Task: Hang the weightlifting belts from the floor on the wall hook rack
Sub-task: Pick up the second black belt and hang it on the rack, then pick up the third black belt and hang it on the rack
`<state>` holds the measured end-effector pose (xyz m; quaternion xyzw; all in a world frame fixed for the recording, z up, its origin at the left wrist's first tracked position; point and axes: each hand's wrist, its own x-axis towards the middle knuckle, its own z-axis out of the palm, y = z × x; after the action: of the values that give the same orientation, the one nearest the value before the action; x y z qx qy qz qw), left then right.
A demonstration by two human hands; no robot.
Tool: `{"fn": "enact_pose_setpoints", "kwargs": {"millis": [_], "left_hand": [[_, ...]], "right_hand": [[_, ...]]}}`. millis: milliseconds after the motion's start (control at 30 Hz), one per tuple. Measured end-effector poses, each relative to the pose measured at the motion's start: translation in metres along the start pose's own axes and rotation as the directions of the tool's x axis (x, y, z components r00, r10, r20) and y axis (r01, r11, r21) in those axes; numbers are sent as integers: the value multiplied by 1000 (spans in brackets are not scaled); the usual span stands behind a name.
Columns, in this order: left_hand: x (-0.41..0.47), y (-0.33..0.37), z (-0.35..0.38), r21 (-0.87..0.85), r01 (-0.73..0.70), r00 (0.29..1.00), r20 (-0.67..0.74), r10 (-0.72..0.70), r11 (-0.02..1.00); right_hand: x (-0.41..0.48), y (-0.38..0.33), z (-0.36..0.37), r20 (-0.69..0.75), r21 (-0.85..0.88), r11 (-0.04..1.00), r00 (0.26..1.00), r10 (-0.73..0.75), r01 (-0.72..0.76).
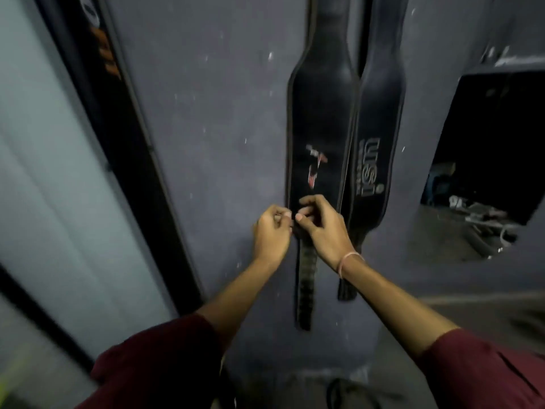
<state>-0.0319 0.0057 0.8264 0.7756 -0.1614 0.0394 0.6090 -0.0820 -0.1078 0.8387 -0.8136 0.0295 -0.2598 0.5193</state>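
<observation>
Two black weightlifting belts hang side by side against the grey-purple wall. The left belt (320, 119) carries a red and white logo; its narrow strap end dangles below my hands. The right belt (376, 143) shows grey lettering and lies partly behind the left one. My left hand (269, 231) and my right hand (321, 228) meet at the left belt's lower end, fingers pinched on it where the wide part narrows. The hook rack lies above the frame, out of view.
A dark-framed glass door (59, 172) stands at the left. A recessed niche (486, 160) in the wall at the right holds cluttered items. A dark cord-like object (351, 391) lies on the floor below the belts.
</observation>
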Motion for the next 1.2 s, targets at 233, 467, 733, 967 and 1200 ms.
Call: {"fn": "enact_pose_setpoints", "kwargs": {"millis": [233,467,733,967,1200], "left_hand": [[-129,-147,21,60,333,941,44,-336,941],[-227,-275,43,70,584,809,33,-587,809],[-275,-386,88,185,752,649,-38,-760,633],[-296,-525,127,165,822,558,-47,-828,545],[-341,-725,171,186,859,488,-13,-873,477]], "right_hand": [[-132,106,48,207,37,958,940,271,-284],[-234,233,76,353,-86,796,729,586,-599],[-293,353,84,450,-236,658,519,726,-715],[-346,498,143,437,-364,580,416,797,-729],[-406,689,241,484,-536,613,383,787,-581]]}}
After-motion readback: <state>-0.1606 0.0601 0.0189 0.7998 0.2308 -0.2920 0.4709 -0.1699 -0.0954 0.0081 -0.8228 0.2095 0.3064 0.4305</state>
